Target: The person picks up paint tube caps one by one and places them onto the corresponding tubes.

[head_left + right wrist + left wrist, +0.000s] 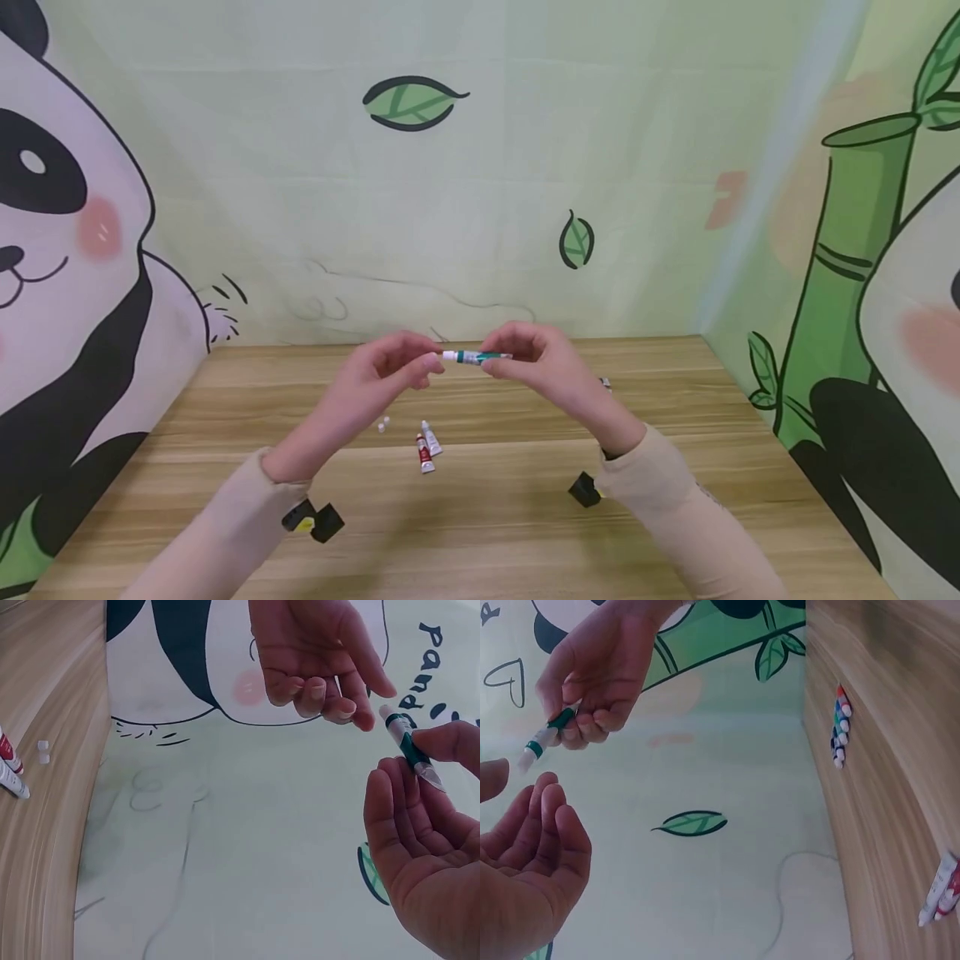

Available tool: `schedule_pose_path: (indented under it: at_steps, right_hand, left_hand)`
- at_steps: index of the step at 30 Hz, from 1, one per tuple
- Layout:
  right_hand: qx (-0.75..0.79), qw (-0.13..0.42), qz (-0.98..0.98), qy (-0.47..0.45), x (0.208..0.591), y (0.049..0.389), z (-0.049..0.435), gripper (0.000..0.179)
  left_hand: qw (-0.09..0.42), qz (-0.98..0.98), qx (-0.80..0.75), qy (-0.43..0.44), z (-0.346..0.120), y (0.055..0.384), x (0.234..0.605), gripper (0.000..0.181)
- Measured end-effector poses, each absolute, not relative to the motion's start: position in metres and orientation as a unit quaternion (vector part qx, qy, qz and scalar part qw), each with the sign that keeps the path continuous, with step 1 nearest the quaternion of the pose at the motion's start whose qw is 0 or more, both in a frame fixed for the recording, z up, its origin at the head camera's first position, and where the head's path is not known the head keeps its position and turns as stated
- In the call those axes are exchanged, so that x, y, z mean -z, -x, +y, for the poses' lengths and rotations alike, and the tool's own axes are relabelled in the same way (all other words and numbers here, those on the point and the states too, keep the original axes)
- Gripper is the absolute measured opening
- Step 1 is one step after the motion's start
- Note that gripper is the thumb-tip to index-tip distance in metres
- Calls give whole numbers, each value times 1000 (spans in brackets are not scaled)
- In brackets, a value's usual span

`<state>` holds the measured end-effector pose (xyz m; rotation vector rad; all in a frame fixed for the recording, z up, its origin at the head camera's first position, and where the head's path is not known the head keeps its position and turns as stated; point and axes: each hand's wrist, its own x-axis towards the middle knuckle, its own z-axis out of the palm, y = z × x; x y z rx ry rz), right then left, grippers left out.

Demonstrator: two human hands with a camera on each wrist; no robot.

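Observation:
A small green-and-white paint tube is held level above the table, its white cap pointing left. My right hand pinches its rear part between thumb and fingers. The left hand is held up at the cap end, and in the right wrist view its thumb and fingers are spread apart, just off the white cap. On the table below lie a red paint tube and a white paint tube, side by side. Two loose white caps sit to their left.
A row of several more tubes lies farther right on the wooden table, mostly hidden behind my right wrist in the head view. Behind the table rises a cloth backdrop with pandas and bamboo. Black blocks hang at both wrists.

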<state>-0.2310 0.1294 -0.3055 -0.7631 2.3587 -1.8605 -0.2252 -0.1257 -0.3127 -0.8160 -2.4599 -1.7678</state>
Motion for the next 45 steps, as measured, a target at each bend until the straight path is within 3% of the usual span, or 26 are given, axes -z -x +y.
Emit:
schedule_pose_path:
  at_steps: [6,14,18,24,27,35,38,45]
  right_hand:
    - [580,7,769,268,309,229,129,15]
    - [579,7,769,270,311,228,128,16]
    - [601,32,756,258,315,230,127,17]
    - [646,64,720,246,318,233,128,19]
    - [656,67,711,244,317,233,128,19]
    - [644,36,720,258,318,230,129,18]
    - [607,-3,742,284,319,227,130,17]
    - [523,-126,752,381,319,224,132,18]
  left_hand:
    - [-38,-781,576,239,-119,222,315,24]
    - [-14,-784,574,237,-115,221,316,23]
    - [36,-791,555,253,-112,219,317,21]
    - [154,-803,481,317,-107,216,319,17]
    - [181,-797,466,339,-106,216,320,17]
    - [150,-800,473,339,-107,217,320,33]
    - [115,-804,487,322,-109,218,318,38]
    - [41,-799,529,284,-117,215,315,28]
